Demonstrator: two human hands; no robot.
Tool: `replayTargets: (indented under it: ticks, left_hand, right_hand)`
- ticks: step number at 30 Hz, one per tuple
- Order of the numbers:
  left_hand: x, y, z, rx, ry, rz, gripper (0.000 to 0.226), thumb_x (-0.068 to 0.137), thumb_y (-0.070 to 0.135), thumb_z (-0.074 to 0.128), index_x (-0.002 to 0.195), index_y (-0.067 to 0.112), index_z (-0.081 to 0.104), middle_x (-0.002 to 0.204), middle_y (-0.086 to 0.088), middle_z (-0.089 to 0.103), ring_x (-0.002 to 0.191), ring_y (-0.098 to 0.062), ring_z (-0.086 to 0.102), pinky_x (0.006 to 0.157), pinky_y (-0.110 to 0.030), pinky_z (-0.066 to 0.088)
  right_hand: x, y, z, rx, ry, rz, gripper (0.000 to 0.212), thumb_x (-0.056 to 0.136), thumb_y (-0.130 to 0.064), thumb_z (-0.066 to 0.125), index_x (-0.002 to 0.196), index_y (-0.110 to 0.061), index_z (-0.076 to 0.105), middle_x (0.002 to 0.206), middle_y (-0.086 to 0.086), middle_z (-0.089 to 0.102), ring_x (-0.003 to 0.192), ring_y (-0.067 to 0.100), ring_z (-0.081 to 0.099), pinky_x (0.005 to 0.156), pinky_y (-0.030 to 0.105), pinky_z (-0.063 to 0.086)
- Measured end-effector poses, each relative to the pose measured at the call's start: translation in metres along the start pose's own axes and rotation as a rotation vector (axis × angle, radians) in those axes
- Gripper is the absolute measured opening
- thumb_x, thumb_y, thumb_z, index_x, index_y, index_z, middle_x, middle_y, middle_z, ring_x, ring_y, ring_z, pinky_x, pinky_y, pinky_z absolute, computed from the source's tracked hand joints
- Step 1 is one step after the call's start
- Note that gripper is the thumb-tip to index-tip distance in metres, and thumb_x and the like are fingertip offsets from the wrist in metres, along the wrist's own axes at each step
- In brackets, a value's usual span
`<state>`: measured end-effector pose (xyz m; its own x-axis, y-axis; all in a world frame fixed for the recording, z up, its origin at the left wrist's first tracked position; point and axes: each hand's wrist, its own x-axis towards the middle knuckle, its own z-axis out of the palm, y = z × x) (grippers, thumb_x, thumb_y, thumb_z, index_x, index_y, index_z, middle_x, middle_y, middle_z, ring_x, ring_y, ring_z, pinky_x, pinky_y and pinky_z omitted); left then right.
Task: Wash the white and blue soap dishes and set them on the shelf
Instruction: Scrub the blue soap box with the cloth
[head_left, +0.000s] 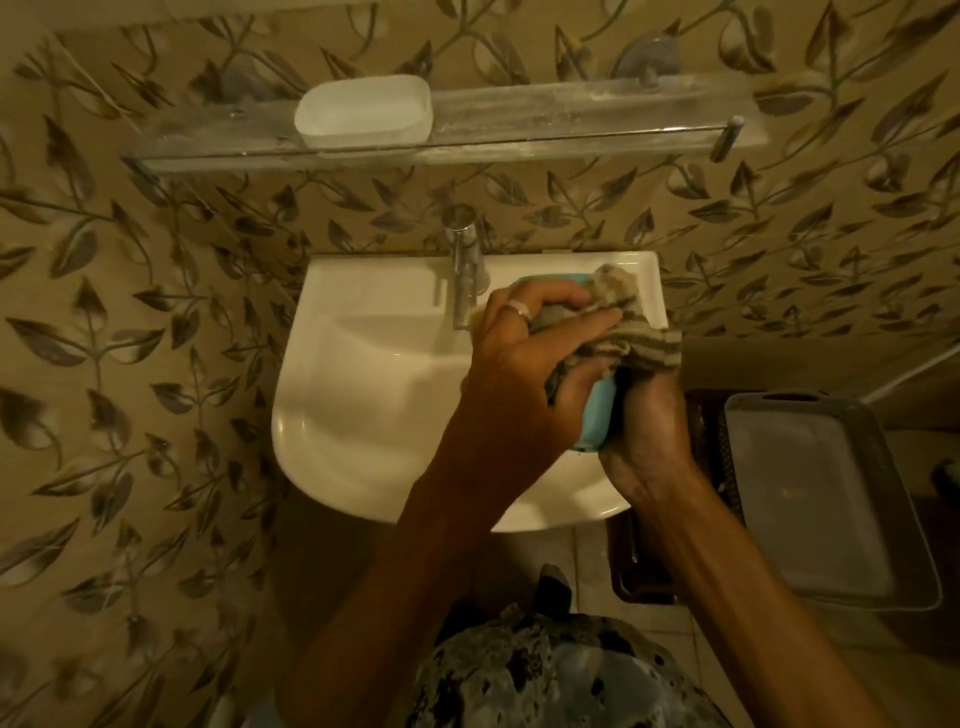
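Observation:
The white soap dish (363, 115) stands on the glass shelf (571, 127) above the sink, left of the shelf's middle. I hold the blue soap dish (598, 421) on edge over the right side of the sink, with a striped cloth (621, 291) draped over it. My left hand (519, 358), a ring on one finger, grips the cloth against the dish, thumb over the far rim. My right hand (647, 441) grips the near end of the dish from below. Most of the dish is hidden by the hands and cloth.
The white sink (363, 395) has a chrome tap (465, 270) at its back middle. A grey plastic tray (810, 499) rests on a dark basket (639, 561) to the right of the sink. Leaf-patterned tiles cover the wall.

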<state>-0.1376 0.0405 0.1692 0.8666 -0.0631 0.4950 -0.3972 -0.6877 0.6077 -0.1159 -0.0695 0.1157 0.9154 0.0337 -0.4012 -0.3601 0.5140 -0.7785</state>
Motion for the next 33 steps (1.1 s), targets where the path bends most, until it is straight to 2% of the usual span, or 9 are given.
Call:
replayTargets:
  ticks: [4, 10, 16, 20, 23, 25, 27, 30, 33]
  left_hand:
    - [0.027, -0.019, -0.003, -0.075, 0.007, -0.149, 0.029, 0.087, 0.013, 0.062, 0.116, 0.008, 0.065, 0.115, -0.011, 0.059, 0.108, -0.022, 0.054, 0.096, -0.041, 0.045]
    - [-0.004, -0.029, -0.003, -0.191, -0.035, -0.27, 0.029, 0.09, 0.013, 0.055, 0.119, 0.014, 0.061, 0.123, -0.007, 0.056, 0.11, -0.005, 0.051, 0.096, -0.007, 0.037]
    - [-0.055, -0.012, 0.013, -0.126, 0.026, -0.203, 0.03, 0.088, 0.009, 0.058, 0.117, 0.009, 0.065, 0.13, -0.008, 0.047, 0.12, -0.027, 0.05, 0.091, -0.041, 0.053]
    - [-0.073, -0.015, 0.019, -0.279, -0.039, -0.217, 0.027, 0.088, 0.018, 0.054, 0.11, 0.01, 0.068, 0.124, -0.006, 0.056, 0.117, -0.016, 0.054, 0.091, -0.031, 0.052]
    - [-0.081, -0.029, 0.012, -0.568, -0.064, -0.566, 0.028, 0.092, 0.03, 0.05, 0.107, 0.012, 0.065, 0.102, -0.001, 0.069, 0.095, -0.017, 0.066, 0.074, -0.026, 0.055]
    - [-0.081, -0.041, 0.005, -0.672, -0.027, -0.843, 0.028, 0.097, 0.028, 0.048, 0.123, 0.022, 0.055, 0.106, 0.0, 0.068, 0.094, -0.021, 0.067, 0.065, -0.024, 0.055]
    - [-0.075, -0.052, 0.0, -0.72, -0.036, -1.028, 0.039, 0.098, 0.027, 0.044, 0.134, 0.043, 0.04, 0.114, 0.001, 0.061, 0.095, -0.025, 0.067, 0.055, -0.028, 0.055]
    - [-0.063, -0.062, -0.005, -0.702, -0.091, -1.07, 0.035, 0.101, 0.026, 0.037, 0.13, 0.043, 0.046, 0.12, -0.004, 0.06, 0.098, -0.025, 0.065, 0.058, -0.033, 0.056]
    - [-0.053, -0.066, -0.008, -0.853, -0.174, -1.145, 0.038, 0.097, 0.045, 0.037, 0.122, 0.028, 0.059, 0.115, -0.012, 0.067, 0.095, -0.027, 0.066, 0.065, -0.033, 0.054]
  right_hand:
    - [-0.002, 0.002, -0.001, 0.056, -0.013, 0.059, 0.038, 0.097, -0.047, 0.044, 0.104, -0.02, 0.07, 0.105, 0.008, 0.074, 0.095, 0.025, 0.071, 0.072, 0.039, 0.059]
    - [0.0, 0.001, -0.008, 0.131, 0.052, 0.123, 0.044, 0.094, -0.049, 0.046, 0.115, -0.016, 0.066, 0.111, 0.013, 0.072, 0.101, 0.031, 0.069, 0.083, 0.051, 0.056]
    - [0.008, 0.0, -0.015, 0.158, 0.096, 0.171, 0.053, 0.096, -0.05, 0.042, 0.127, -0.011, 0.059, 0.12, 0.018, 0.066, 0.108, 0.035, 0.064, 0.088, 0.052, 0.053]
    - [0.021, -0.004, -0.023, 0.164, 0.164, 0.147, 0.052, 0.098, -0.049, 0.039, 0.129, -0.011, 0.057, 0.122, 0.017, 0.065, 0.112, 0.035, 0.062, 0.097, 0.054, 0.048]
    - [0.032, -0.008, -0.026, -0.051, 0.262, -0.072, 0.034, 0.1, -0.042, 0.041, 0.107, -0.018, 0.064, 0.103, 0.007, 0.069, 0.1, 0.023, 0.067, 0.081, 0.043, 0.057]
    - [0.033, -0.008, -0.029, -0.334, 0.268, -0.293, 0.024, 0.1, -0.041, 0.043, 0.094, -0.025, 0.059, 0.089, -0.006, 0.066, 0.083, 0.004, 0.068, 0.059, 0.024, 0.055]
    - [0.03, -0.002, -0.033, -0.61, 0.146, -0.502, 0.016, 0.098, -0.042, 0.046, 0.102, -0.027, 0.05, 0.09, -0.013, 0.062, 0.082, -0.004, 0.065, 0.053, 0.014, 0.05]
    - [0.023, 0.008, -0.035, -0.904, -0.067, -0.732, 0.024, 0.097, -0.038, 0.049, 0.118, -0.028, 0.044, 0.089, -0.017, 0.06, 0.074, -0.002, 0.064, 0.05, 0.011, 0.048]
    - [0.017, 0.012, -0.035, -1.239, -0.23, -1.038, 0.028, 0.094, -0.034, 0.054, 0.117, -0.018, 0.058, 0.089, -0.001, 0.069, 0.072, 0.011, 0.064, 0.061, 0.018, 0.049]
